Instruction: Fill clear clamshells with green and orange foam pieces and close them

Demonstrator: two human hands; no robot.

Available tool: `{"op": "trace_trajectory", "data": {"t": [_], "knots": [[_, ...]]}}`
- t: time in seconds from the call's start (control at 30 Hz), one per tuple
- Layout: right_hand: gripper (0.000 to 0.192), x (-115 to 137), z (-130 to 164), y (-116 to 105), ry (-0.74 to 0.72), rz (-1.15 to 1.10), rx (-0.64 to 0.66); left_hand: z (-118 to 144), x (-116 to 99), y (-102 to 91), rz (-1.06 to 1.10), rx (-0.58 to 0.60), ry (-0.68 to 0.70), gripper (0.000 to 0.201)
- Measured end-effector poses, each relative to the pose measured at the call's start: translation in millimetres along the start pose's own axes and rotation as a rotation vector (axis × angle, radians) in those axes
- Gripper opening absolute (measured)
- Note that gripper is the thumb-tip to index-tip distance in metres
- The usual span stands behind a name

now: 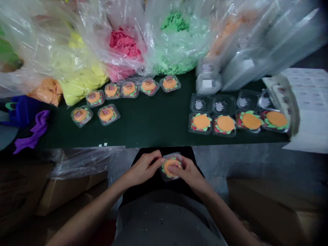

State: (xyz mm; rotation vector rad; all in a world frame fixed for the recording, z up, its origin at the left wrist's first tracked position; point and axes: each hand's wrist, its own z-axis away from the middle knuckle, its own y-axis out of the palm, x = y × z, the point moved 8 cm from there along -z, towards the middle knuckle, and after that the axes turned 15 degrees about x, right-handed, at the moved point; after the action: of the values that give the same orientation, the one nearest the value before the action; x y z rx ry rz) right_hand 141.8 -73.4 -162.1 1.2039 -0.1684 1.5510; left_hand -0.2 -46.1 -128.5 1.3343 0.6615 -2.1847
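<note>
Holding a small clear clamshell box (171, 167) low over the lap, just below the near edge of the dark green tabletop (153, 119). Left hand (142, 169) pinching the box's left edge with curled fingertips; right hand (188, 172) gripping its right side, thumb lying over the lid. Showing an orange disc with green and red petal shapes inside the box.

Lying on the tabletop at the left: seven closed, labelled boxes (107, 114) of the same filling, set in a loose arc, near one another but mostly apart. Sitting at the right: a row of four open boxes (225, 124), each carrying an orange disc on green and red pieces, lids (220, 104) standing back behind them, the boxes touching side by side.

Leaning along the far edge: clear plastic bags, one holding yellow pieces (82, 78), one pink (124, 44), one green (176, 34), one orange (47, 90) at the far left. Resting at the upper right: stacks of empty clear boxes (246, 68) in plastic wrap. Lying at the far right: a white printed sheet (307, 92). Draping off the left end: a purple cloth (33, 133). Standing below the tabletop at both sides: cardboard cartons (69, 191), the left one under a crumpled plastic sheet.
</note>
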Motion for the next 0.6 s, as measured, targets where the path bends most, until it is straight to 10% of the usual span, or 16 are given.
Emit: {"op": "trace_trajectory", "data": {"t": [0.6], "knots": [[0.041, 3, 6, 2, -0.003, -0.135, -0.071, 12, 5, 15.3, 0.276, -0.269, 0.007, 0.042]]}}
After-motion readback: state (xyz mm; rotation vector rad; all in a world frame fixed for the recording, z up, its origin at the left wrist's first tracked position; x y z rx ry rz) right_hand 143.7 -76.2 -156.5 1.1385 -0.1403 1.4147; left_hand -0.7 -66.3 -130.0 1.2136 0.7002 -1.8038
